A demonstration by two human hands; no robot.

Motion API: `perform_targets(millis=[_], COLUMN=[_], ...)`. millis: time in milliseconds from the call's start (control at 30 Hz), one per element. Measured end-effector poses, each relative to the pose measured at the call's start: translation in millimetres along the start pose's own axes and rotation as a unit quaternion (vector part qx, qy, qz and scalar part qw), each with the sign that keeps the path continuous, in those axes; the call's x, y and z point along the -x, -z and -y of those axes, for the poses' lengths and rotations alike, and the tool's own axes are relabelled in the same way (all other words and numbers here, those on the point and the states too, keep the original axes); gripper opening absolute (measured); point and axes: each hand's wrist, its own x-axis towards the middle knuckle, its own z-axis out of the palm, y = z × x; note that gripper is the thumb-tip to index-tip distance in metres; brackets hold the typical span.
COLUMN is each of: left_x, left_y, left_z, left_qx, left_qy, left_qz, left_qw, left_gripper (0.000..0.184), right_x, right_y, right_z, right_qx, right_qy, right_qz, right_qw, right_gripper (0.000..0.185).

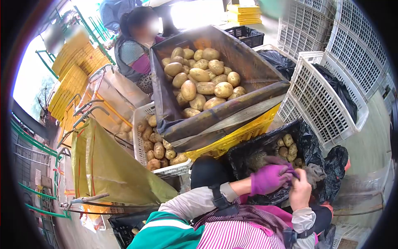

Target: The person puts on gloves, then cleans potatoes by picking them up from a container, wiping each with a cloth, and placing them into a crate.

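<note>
My left hand [267, 180] wears a purple glove, and its fingers are bunched together against my right hand. Whatever lies inside them is hidden. My bare right hand [300, 191] pinches dark purple glove fabric [295, 171] at its fingertips. Both hands are above a crate lined with a black plastic bag [309, 139]. Inside that crate, beyond my hands, are several small potatoes [289, 148]. A crumpled grey cloth [316, 173] shows just beside my right hand, at the crate's edge.
A dark-lined bin [265, 68] full of potatoes [203, 76] stands ahead on a yellow crate [232, 139]. Left of it is a white crate [139, 143] of potatoes. A yellow-green sack [112, 162] hangs at left. White crates [323, 95] stand right. Another person [134, 58] sits beyond.
</note>
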Motion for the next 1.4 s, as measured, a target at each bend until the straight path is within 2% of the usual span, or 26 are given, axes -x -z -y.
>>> perform_targets(millis=[33, 67, 100, 133, 167, 267, 333, 433, 500, 533, 600, 633, 667, 733, 800, 867, 933, 967, 1000, 1067, 1100, 1133, 1167, 1233, 1333, 1400], left_x=[0.1, -1.5, -3.3, -5.9, -8.5, 6.6, 0.1, -9.6, -13.3, -17.6, -21.7, -21.5, -16.7, -9.7, -10.3, -19.3, -21.6, -20.8, -21.0, -18.2, -12.2, -9.4, -8.9, -6.9, -7.9, -16.6], left_y=[1.0, 2.6, 3.4, 2.4, 10.0, -12.4, -8.2, 1.4, 1.3, 3.5, 2.8, 1.8, -7.8, -21.0, -25.2, -18.3, -21.1, -25.6, -25.6, -22.1, -27.7, -28.9, -29.7, -22.7, -13.6, -7.9], left_z=[-11.4, -15.1, -18.2, -22.6, -29.8, -24.5, -26.5, -28.3, -26.5, -25.7, -31.2, -37.7, -35.6, -27.8, -18.8, -15.7, -9.6, -4.1, -0.9, 3.2, 5.4, -3.3, -11.2, -18.3, -18.3, -18.7], left_qx=[0.046, 0.048, -0.060, -0.160, -0.160, -0.183, -0.169, -0.169, -0.178, -0.144, -0.106, -0.135, -0.148, -0.160, -0.136, -0.129, -0.170, -0.194, -0.198, -0.155, -0.157, -0.154, -0.163, -0.123, -0.123, -0.142], left_qy=[0.119, 0.120, 0.134, 0.143, 0.085, 0.080, 0.068, 0.045, 0.033, 0.044, 0.056, 0.022, -0.001, -0.027, 0.097, 0.106, 0.178, 0.200, 0.200, 0.214, 0.196, 0.183, 0.166, 0.123, 0.094, 0.068], left_qz=[0.025, 0.025, 0.115, 0.206, 0.222, 0.171, 0.159, 0.149, 0.155, 0.149, 0.144, 0.166, 0.176, 0.186, 0.179, 0.164, 0.201, 0.184, 0.181, 0.174, 0.190, 0.206, 0.288, 0.277, 0.271, 0.260], left_qw=[0.992, 0.991, 0.982, 0.955, 0.958, 0.965, 0.970, 0.973, 0.971, 0.977, 0.982, 0.977, 0.973, 0.969, 0.970, 0.972, 0.948, 0.943, 0.942, 0.949, 0.949, 0.949, 0.929, 0.945, 0.950, 0.953], left_gripper=[0.016, 0.016, 0.015, 0.014, 0.014, 0.014, 0.015, 0.019, 0.019, 0.021, 0.023, 0.025, 0.024, 0.024, 0.017, 0.015, 0.016, 0.020, 0.020, 0.023, 0.023, 0.024, 0.021, 0.021, 0.020, 0.021], right_x=[5.6, 15.6, -1.5, -24.3, -24.1, -23.6, -19.1, -12.4, -5.7, 6.5, 14.2, 2.7, -17.9, -26.7, -13.9, -27.0, -31.5, -34.6, -37.5, -62.1, -65.8, -60.8, -53.9, -56.9, -55.6, -59.6], right_y=[2.0, -10.7, 5.0, 22.4, 27.0, 21.1, 5.5, -25.0, -38.4, -49.1, -53.8, -42.5, -29.8, -30.6, -58.2, -41.5, -41.2, -52.6, -63.9, -35.3, -31.3, -29.4, -25.1, -24.8, -20.2, -18.4], right_z=[-2.1, -21.8, -12.1, -5.3, -20.8, -15.0, -24.8, -24.3, -17.8, -13.0, -21.2, -16.0, -14.6, -19.5, -35.8, -4.5, 1.1, -3.6, -8.2, 8.3, 13.6, 11.0, 2.2, 6.3, 12.1, 14.8], right_qx=[0.074, 0.147, -0.092, -0.319, -0.401, -0.641, -0.701, -0.625, -0.478, -0.382, -0.321, -0.320, -0.588, -0.791, -0.643, -0.685, -0.670, -0.731, -0.784, -0.757, -0.725, -0.727, -0.651, -0.638, -0.633, -0.633], right_qy=[-0.079, -0.089, -0.245, -0.389, -0.427, -0.478, -0.474, -0.450, -0.378, -0.264, -0.211, -0.216, -0.278, -0.307, -0.412, -0.398, -0.267, -0.269, -0.263, -0.184, -0.232, -0.229, -0.213, -0.274, -0.236, -0.248], right_qz=[0.163, 0.148, 0.184, 0.202, 0.278, 0.116, 0.037, -0.086, -0.077, -0.104, -0.032, -0.031, 0.055, 0.132, 0.019, 0.015, 0.032, -0.024, -0.080, -0.110, -0.122, -0.116, -0.069, -0.059, 0.014, 0.000], right_qw=[0.981, 0.974, 0.947, 0.841, 0.761, 0.589, 0.531, 0.632, 0.789, 0.879, 0.923, 0.922, 0.758, 0.512, 0.645, 0.610, 0.692, 0.627, 0.556, 0.618, 0.637, 0.636, 0.726, 0.717, 0.737, 0.734], right_gripper=[0.012, 0.012, 0.017, 0.023, 0.026, 0.022, 0.027, 0.019, 0.021, 0.023, 0.032, 0.032, 0.034, 0.035, 0.045, 0.053, 0.067, 0.069, 0.071, 0.072, 0.060, 0.060, 0.053, 0.041, 0.043, 0.044])
